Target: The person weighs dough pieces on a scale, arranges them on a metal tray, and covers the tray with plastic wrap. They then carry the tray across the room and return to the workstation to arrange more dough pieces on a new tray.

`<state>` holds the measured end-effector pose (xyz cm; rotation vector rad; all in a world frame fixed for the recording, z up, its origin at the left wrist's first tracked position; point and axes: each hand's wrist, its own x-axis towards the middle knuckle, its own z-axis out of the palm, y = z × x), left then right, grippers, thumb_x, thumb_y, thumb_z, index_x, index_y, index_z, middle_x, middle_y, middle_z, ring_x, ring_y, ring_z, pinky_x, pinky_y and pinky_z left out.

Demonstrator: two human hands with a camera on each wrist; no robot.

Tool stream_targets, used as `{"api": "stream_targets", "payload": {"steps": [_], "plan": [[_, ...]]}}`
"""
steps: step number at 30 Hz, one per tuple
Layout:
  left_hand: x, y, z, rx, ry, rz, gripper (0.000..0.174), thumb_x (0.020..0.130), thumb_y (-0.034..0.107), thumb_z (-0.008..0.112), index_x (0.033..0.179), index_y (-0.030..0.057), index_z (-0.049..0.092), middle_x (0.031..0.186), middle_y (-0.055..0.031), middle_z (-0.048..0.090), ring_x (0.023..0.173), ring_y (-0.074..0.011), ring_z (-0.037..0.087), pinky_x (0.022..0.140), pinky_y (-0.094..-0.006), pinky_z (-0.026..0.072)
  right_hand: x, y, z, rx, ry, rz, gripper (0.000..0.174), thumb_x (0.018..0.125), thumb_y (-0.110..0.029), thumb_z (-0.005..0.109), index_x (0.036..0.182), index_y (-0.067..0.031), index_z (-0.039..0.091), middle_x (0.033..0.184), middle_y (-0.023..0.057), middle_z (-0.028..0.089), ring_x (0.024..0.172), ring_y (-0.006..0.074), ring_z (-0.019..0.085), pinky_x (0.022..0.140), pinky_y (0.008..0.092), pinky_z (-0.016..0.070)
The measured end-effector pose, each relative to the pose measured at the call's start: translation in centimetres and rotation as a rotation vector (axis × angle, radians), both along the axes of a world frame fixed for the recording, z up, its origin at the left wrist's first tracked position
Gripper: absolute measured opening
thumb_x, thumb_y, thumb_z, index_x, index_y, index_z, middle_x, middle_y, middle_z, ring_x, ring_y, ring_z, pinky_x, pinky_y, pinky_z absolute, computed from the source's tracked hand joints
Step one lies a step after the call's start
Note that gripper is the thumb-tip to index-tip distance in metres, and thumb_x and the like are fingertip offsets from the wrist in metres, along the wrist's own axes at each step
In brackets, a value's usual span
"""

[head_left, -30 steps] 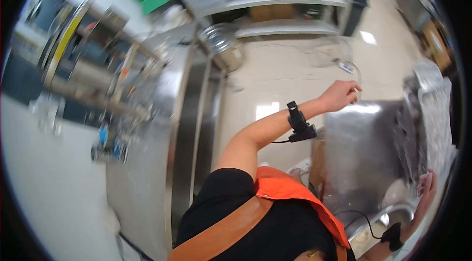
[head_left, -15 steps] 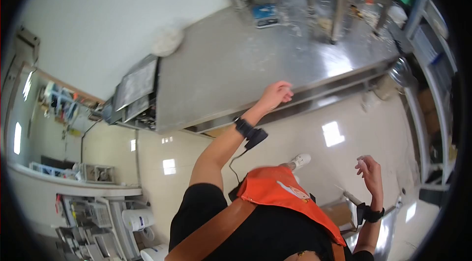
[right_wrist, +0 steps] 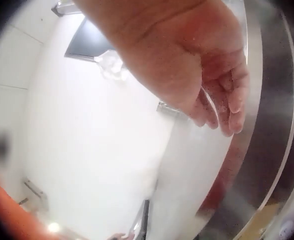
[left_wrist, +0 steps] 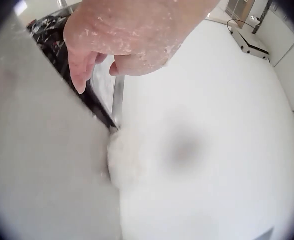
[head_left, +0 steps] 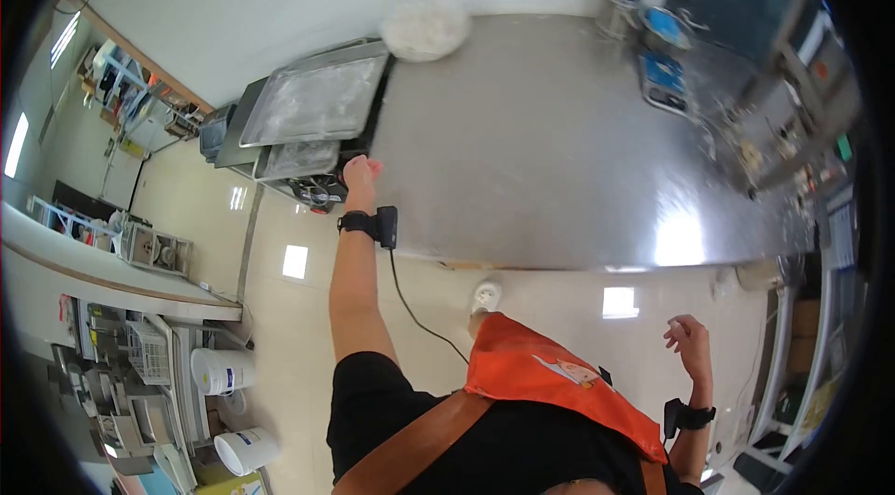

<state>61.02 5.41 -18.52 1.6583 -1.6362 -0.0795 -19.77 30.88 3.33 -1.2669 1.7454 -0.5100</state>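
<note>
My left hand is at the left end of the steel table, right beside a stack of floured baking trays. White flour flecks its back in the left wrist view, where its fingers hang loosely down with nothing held. A second, smaller tray lies under the big one. My right hand hangs in the air in front of the table's right part, fingers loosely bent, nothing in it. Against the wall by the trays sits a round whitish bundle.
The steel table runs along the wall. At its far right stand a blue-topped scale, a metal canister and a metal bowl with something blue. White buckets are on the floor at left, shelving at right.
The view has swung from the shelves and floor to the steel table. My left hand has travelled leftward to the trays. My right hand has come away from the plastic-wrapped pile and hangs free.
</note>
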Motion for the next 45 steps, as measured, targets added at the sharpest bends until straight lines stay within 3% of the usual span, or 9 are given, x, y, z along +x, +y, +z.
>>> {"api": "stream_targets", "payload": {"steps": [11,19,25,30,33,34,38,40,45], "plan": [[14.2,-6.1,-0.2,0.317,0.213,0.295,0.042,0.09,0.03,0.054,0.12,0.0009,0.05,0.115,-0.0143,0.052,0.096,-0.0266,0.058,0.079,-0.0388,0.0521,21.0,-13.3,1.4,0.113,0.081,0.152,0.021,0.091,-0.012,0.051,0.1,0.004,0.061,0.076,0.0107,0.066,0.065,0.0141,0.062,0.057,0.026,0.0486],[15.1,-6.9,1.3,0.558,-0.393,0.479,0.025,0.069,0.01,0.069,0.092,0.0015,0.065,0.092,-0.0197,0.065,0.09,-0.035,0.063,0.079,-0.0393,0.0497,24.0,-13.6,2.5,0.127,0.099,0.157,0.019,0.091,-0.012,0.055,0.099,0.0049,0.061,0.076,0.0102,0.066,0.065,0.0149,0.063,0.058,0.0267,0.0492],[18.2,0.9,0.5,0.034,-0.633,0.52,0.008,0.072,0.008,0.062,0.076,0.0016,0.059,0.08,-0.0135,0.063,0.076,-0.0313,0.062,0.069,-0.0402,0.0482,23.1,-14.6,2.9,0.103,0.089,0.216,0.02,0.092,-0.013,0.056,0.098,0.0052,0.061,0.075,0.01,0.066,0.065,0.0151,0.063,0.058,0.0272,0.049],[12.6,10.7,8.9,-0.049,0.77,0.606,0.007,0.074,0.009,0.056,0.07,0.0051,0.052,0.076,-0.0014,0.05,0.069,-0.0168,0.048,0.063,-0.0342,0.0431,20.6,-15.5,1.2,0.052,-0.028,0.275,0.021,0.092,-0.015,0.056,0.098,0.0045,0.061,0.076,0.0102,0.065,0.066,0.0152,0.062,0.06,0.0277,0.0493],[15.7,20.5,8.3,0.183,0.778,0.323,0.026,0.09,0.014,0.048,0.112,0.0007,0.056,0.11,-0.0139,0.058,0.107,-0.0295,0.053,0.093,-0.0399,0.0431,18.5,-15.4,0.7,0.053,-0.046,0.353,0.023,0.092,-0.018,0.055,0.098,0.0039,0.062,0.076,0.0109,0.065,0.068,0.0159,0.061,0.063,0.0299,0.0493],[4.4,19.8,18.3,0.037,1.334,0.517,0.035,0.073,0.016,0.057,0.105,-0.0007,0.057,0.101,-0.0116,0.059,0.101,-0.0284,0.057,0.091,-0.0414,0.0475,17.2,-15.3,0.3,0.042,-0.003,0.399,0.025,0.093,-0.02,0.055,0.097,0.0037,0.062,0.076,0.011,0.064,0.068,0.0163,0.061,0.064,0.0309,0.0492],[-4.7,28.3,24.4,0.297,-0.098,0.394,0.025,0.075,0.013,0.053,0.097,0.0024,0.052,0.095,-0.0082,0.051,0.092,-0.0232,0.049,0.085,-0.0341,0.0412,11.4,-14.2,-1.3,-0.017,-0.128,0.474,0.029,0.094,-0.024,0.052,0.095,0.0033,0.061,0.077,0.0117,0.065,0.07,0.0213,0.063,0.067,0.0326,0.0491],[-3.0,31.5,22.6,0.21,0.991,0.511,0.025,0.079,0.02,0.058,0.1,0.0056,0.053,0.099,-0.0088,0.051,0.095,-0.0233,0.05,0.087,-0.0388,0.0436,8.6,-13.6,-1.7,-0.021,-0.101,0.504,0.031,0.094,-0.026,0.051,0.094,0.0031,0.061,0.078,0.0121,0.066,0.071,0.0217,0.064,0.067,0.0331,0.0496],[-15.0,29.2,25.1,0.329,0.989,0.612,0.017,0.068,0.013,0.054,0.082,0.0078,0.047,0.085,-0.007,0.046,0.082,-0.0214,0.048,0.078,-0.0345,0.0418,4.5,-13.7,-2.8,-0.048,-0.199,0.442,0.029,0.095,-0.025,0.05,0.092,0.002,0.062,0.076,0.0094,0.066,0.068,0.0178,0.064,0.065,0.0312,0.0504]]}}
